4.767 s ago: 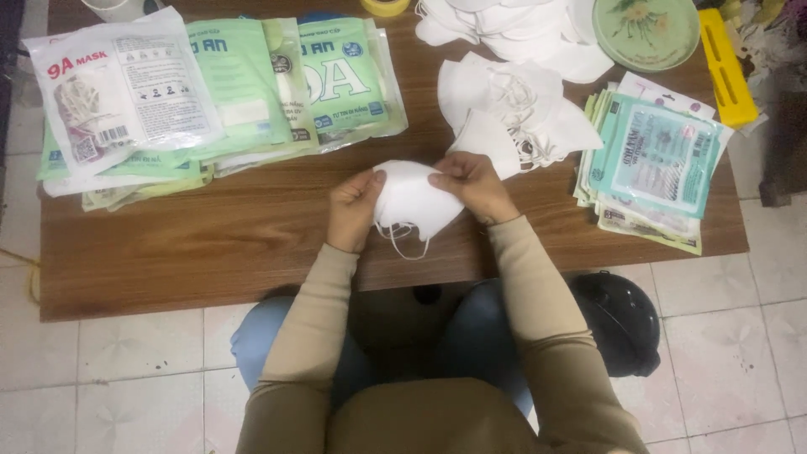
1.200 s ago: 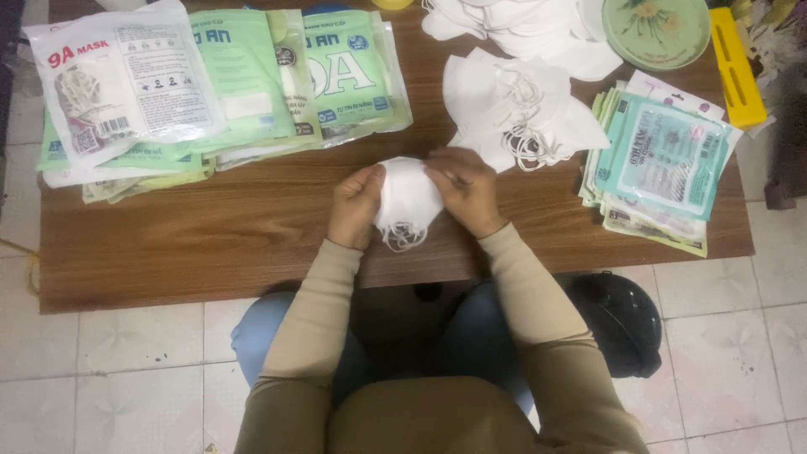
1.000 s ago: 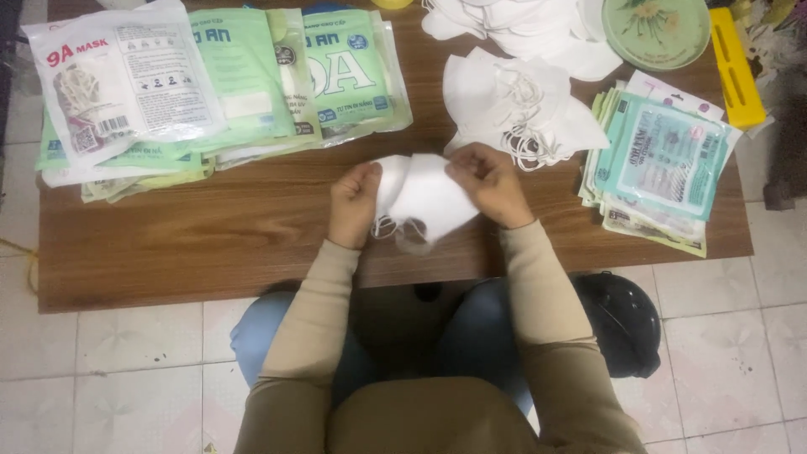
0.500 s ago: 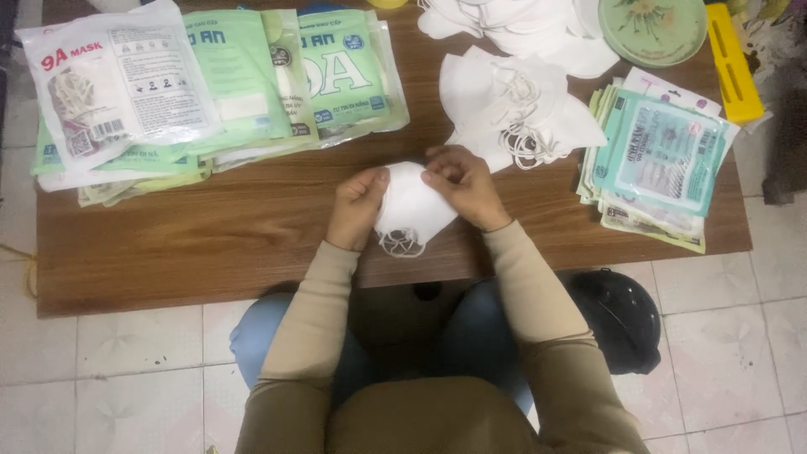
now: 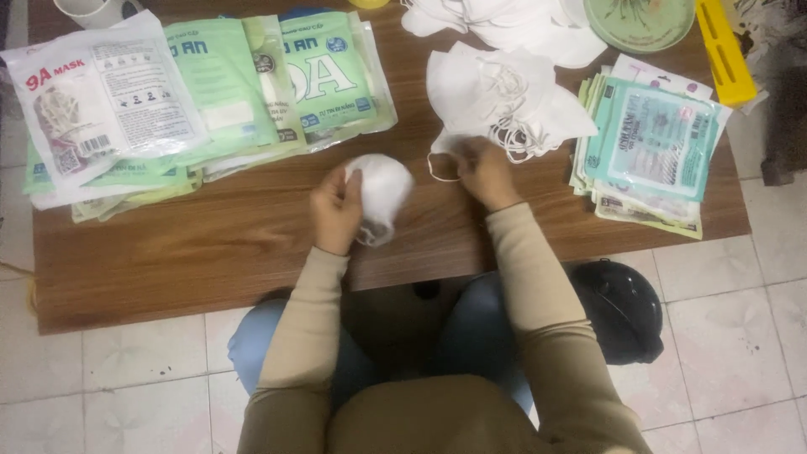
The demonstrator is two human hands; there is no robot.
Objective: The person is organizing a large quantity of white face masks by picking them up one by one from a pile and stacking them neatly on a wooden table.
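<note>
Your right hand (image 5: 486, 172) has left the folded mask (image 5: 380, 192), fingers pinching a loop at the pile (image 5: 504, 101); left hand (image 5: 336, 210) grips it—lift one mask cleanly.

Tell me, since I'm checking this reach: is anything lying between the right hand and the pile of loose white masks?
Nothing visible does. The right hand is already at the near edge of the pile of loose white masks, touching an ear loop. The left hand holds a folded mask well aside.

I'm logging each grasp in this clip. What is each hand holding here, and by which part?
Left hand grips a folded white mask by its left edge. Right hand pinches an ear loop at the mask pile.
</note>
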